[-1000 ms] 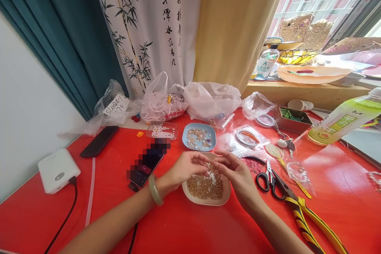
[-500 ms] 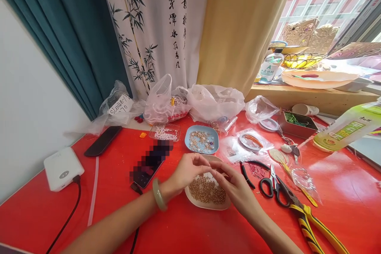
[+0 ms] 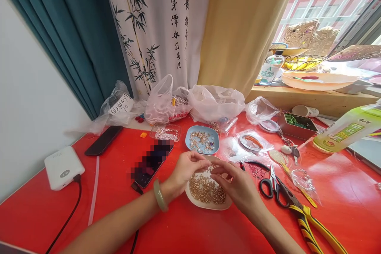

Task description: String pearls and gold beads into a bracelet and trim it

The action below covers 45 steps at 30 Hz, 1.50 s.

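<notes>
My left hand [image 3: 188, 170], with a pale green bangle [image 3: 160, 195] on its wrist, is closed in a pinch above a white dish [image 3: 208, 205]. Whatever lies in that pinch is too small to make out. Close by on the right, my right hand [image 3: 235, 180] has its thumb apart from its bent fingers, and its index fingertip is by the left fingertips. Nothing shows in the right hand. Below both hands, the dish holds many small gold beads [image 3: 206, 190]. A blue dish [image 3: 217, 137] with mixed beads and charms stands just behind.
Scissors [image 3: 270, 184], yellow-and-black pliers [image 3: 309, 222] and a tilted bottle [image 3: 342, 131] lie to the right. A phone [image 3: 149, 170] and a white box with a cable [image 3: 64, 168] are at left. Plastic bags [image 3: 217, 103] and a clear tray of pearls [image 3: 165, 131] line the back.
My right thumb has moved away from the left fingertips, and the right fingers have spread a little. The left hand keeps its pinch in nearly the same place.
</notes>
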Tool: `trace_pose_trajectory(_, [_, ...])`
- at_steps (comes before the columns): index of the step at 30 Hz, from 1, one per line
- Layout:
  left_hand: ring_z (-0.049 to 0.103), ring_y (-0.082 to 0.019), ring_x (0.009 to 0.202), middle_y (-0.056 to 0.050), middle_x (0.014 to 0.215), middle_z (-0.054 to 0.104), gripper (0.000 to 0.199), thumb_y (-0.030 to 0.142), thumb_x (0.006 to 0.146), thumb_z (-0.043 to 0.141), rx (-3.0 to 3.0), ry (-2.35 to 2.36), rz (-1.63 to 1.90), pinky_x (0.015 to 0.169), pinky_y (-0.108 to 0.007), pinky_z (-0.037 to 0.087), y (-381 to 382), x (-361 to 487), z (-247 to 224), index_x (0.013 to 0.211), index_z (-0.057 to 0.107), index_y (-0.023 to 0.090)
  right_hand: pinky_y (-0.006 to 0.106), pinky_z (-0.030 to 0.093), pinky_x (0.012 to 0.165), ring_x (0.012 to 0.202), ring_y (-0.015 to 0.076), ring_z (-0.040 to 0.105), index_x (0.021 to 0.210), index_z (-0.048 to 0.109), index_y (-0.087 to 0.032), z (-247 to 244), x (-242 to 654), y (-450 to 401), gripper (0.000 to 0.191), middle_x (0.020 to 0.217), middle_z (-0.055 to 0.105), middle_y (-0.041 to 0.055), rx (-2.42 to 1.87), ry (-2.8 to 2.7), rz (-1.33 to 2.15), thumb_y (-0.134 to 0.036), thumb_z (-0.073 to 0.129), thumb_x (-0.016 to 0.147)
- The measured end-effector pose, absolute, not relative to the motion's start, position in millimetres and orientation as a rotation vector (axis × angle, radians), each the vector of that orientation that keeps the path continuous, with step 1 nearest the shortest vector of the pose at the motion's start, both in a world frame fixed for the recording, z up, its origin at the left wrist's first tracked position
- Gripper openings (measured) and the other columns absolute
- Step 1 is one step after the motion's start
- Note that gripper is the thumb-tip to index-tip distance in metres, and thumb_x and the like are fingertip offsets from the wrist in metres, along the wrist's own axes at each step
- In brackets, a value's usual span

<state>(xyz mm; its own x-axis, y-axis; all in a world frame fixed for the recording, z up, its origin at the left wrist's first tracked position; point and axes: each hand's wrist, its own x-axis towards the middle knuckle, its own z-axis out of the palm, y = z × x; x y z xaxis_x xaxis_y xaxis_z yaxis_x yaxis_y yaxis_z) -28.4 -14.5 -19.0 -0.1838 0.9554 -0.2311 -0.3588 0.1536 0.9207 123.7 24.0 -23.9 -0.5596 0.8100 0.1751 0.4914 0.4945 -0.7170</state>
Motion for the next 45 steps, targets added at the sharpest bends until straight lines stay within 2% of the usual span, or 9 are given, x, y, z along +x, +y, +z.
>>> trace_pose_trajectory(7, [0.053, -0.012, 0.06, -0.002, 0.061, 0.059, 0.018, 0.027, 0.059, 0.067, 0.978, 1.37, 1.25, 0.06, -0.024, 0.04, -16, -26, -25, 0.062, 0.058, 0.012, 0.026, 0.046, 0.055, 0.057, 0.0147, 0.061, 0.096, 0.056, -0.022, -34, 116, 18, 0.021, 0.07, 0.067, 0.0, -1.054, -2.231, 0.837, -0.022, 0.044, 0.079])
trace_pose_trajectory(15, [0.054, -0.015, 0.059, -0.003, 0.061, 0.063, 0.015, 0.029, 0.065, 0.06, 1.249, 1.551, 1.11, 0.056, -0.025, 0.039, -14, -31, -24, 0.064, 0.064, 0.014, 0.026, 0.047, 0.053, 0.061, 0.0161, 0.061, 0.086, 0.058, -0.02, -29, 117, 19, 0.018, 0.078, 0.068, 0.0053, -0.954, -2.204, 0.688, -0.024, 0.041, 0.08])
trace_pose_trajectory(19, [0.057, -0.016, 0.065, -0.005, 0.068, 0.064, 0.014, 0.025, 0.065, 0.059, 1.268, 1.49, 1.083, 0.061, -0.026, 0.042, -13, -33, -23, 0.071, 0.064, 0.013, 0.026, 0.047, 0.054, 0.062, 0.0171, 0.062, 0.087, 0.059, -0.021, -26, 118, 18, 0.019, 0.077, 0.068, 0.0048, -0.935, -2.233, 0.601, -0.024, 0.041, 0.081])
trace_pose_trajectory(28, [0.056, -0.016, 0.073, -0.003, 0.077, 0.061, 0.013, 0.017, 0.066, 0.055, 1.415, 1.571, 1.043, 0.065, -0.027, 0.043, -16, -35, -26, 0.079, 0.052, 0.017, 0.029, 0.049, 0.057, 0.07, 0.0195, 0.064, 0.099, 0.057, -0.019, -31, 122, 20, 0.027, 0.086, 0.067, 0.0077, -0.901, -2.387, 0.388, -0.022, 0.034, 0.085])
trace_pose_trajectory(33, [0.056, -0.015, 0.07, -0.002, 0.074, 0.06, 0.016, 0.013, 0.067, 0.051, 1.451, 1.533, 0.963, 0.062, -0.026, 0.041, -20, -33, -24, 0.08, 0.045, 0.019, 0.026, 0.048, 0.059, 0.071, 0.0172, 0.062, 0.1, 0.058, -0.021, -36, 124, 20, 0.026, 0.087, 0.066, 0.0073, -0.76, -2.387, 0.314, -0.019, 0.037, 0.085])
trace_pose_trajectory(40, [0.054, -0.016, 0.07, -0.001, 0.075, 0.057, 0.013, 0.014, 0.07, 0.048, 1.622, 1.585, 0.891, 0.06, -0.025, 0.038, -24, -32, -15, 0.081, 0.043, 0.019, 0.025, 0.046, 0.053, 0.061, 0.0156, 0.06, 0.083, 0.062, -0.02, -30, 121, 21, 0.026, 0.07, 0.063, 0.0048, -0.686, -2.421, 0.332, -0.023, 0.037, 0.086])
trace_pose_trajectory(45, [0.054, -0.016, 0.071, -0.002, 0.076, 0.057, 0.011, 0.015, 0.071, 0.047, 1.698, 1.593, 0.858, 0.06, -0.024, 0.037, -25, -34, -13, 0.081, 0.044, 0.019, 0.025, 0.046, 0.054, 0.063, 0.0155, 0.059, 0.084, 0.059, -0.019, -31, 123, 23, 0.025, 0.073, 0.062, 0.0056, -0.614, -2.483, 0.304, -0.019, 0.035, 0.087])
